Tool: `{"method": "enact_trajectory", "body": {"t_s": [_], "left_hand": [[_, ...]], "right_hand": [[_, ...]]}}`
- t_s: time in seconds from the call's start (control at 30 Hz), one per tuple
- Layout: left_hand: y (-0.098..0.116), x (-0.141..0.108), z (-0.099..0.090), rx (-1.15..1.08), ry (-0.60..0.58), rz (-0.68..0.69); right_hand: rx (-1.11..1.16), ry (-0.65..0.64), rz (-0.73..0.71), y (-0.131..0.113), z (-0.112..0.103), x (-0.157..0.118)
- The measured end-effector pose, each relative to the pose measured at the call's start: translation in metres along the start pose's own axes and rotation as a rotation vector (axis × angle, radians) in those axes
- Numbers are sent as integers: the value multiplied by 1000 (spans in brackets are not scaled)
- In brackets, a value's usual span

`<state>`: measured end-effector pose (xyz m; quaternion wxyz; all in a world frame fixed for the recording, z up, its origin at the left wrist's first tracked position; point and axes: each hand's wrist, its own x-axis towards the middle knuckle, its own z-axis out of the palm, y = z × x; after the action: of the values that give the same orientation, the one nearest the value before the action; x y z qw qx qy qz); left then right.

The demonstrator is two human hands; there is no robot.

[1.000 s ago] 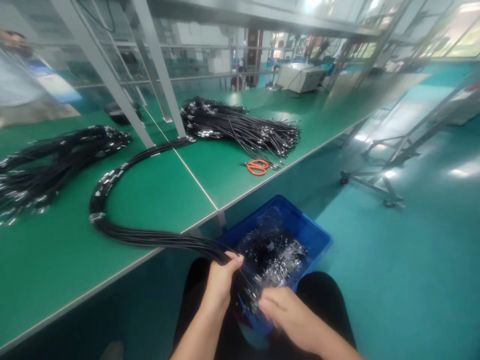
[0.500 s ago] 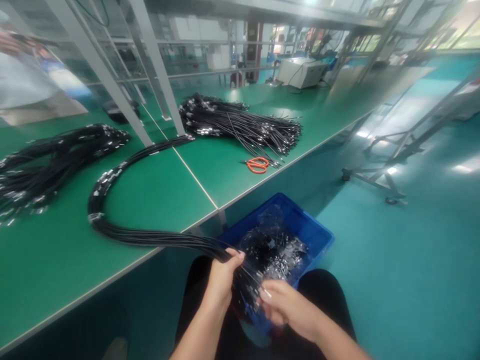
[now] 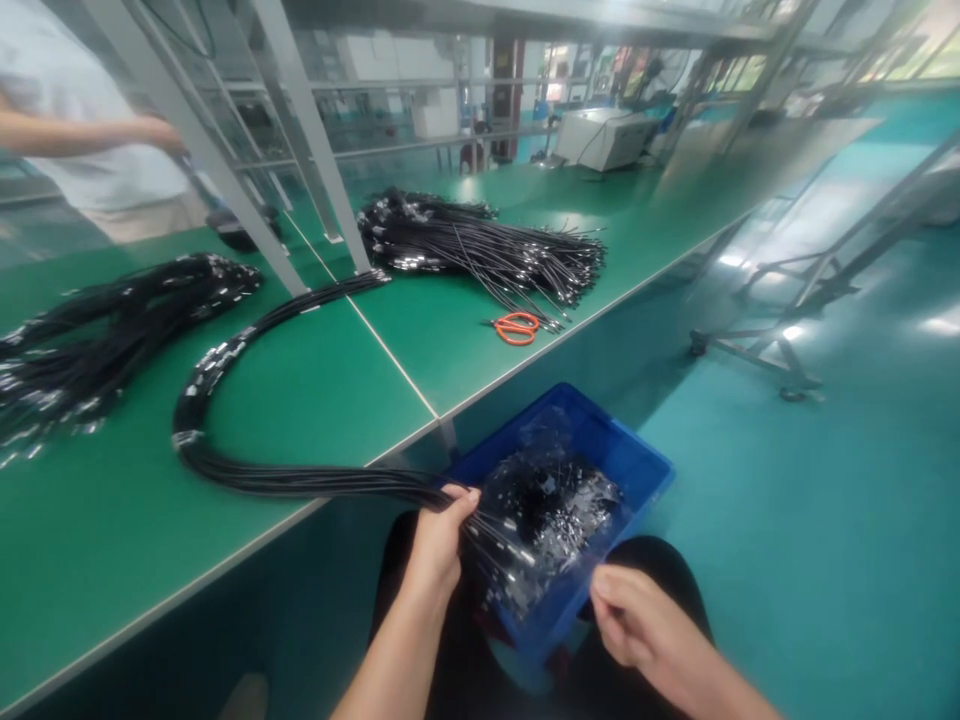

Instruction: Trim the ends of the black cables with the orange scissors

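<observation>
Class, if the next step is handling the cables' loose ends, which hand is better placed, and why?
Probably the right hand: it is clear of the black cable bundle and on the side where the loose ends fan out, while the left hand grips the bundle.

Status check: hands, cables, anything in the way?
Left hand gripping black cable bundle. Right hand apart from it, curled, grasp unclear. Blue bin close to cable ends, nothing visibly blocking.

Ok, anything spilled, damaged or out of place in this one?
Nothing plainly spilled or damaged, though the cable tips past the left hand are too blurred to judge. Slightly untidy: a few cable ends stray from the large black cable pile on the green bench, lying beside the orange-handled scissors.
</observation>
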<state>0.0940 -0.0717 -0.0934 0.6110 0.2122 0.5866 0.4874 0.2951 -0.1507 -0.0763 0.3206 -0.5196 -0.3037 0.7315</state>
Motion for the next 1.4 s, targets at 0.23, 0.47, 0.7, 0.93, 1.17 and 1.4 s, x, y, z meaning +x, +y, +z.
{"method": "enact_trajectory", "body": {"t_s": [0.23,0.47,0.7,0.93,1.17,1.4], "left_hand": [[11,-9,6,-51,-41,-32],[17,-16,-3,-42,-100,-97],[21,-17,-8,-30,-169,-171],[23,-13,-4,-62,-177,-205],[24,-16,-2,-51,-176,-188],[26,-11,0,-46,-157,-185]], "right_hand": [[243,-61,-21,8,35,26],[374,-24,-28,6,57,45],[360,-51,9,-8,44,33],[219,24,-84,-4,37,26],[100,34,-154,-4,55,38],[-39,1,-155,-2,37,29]]}}
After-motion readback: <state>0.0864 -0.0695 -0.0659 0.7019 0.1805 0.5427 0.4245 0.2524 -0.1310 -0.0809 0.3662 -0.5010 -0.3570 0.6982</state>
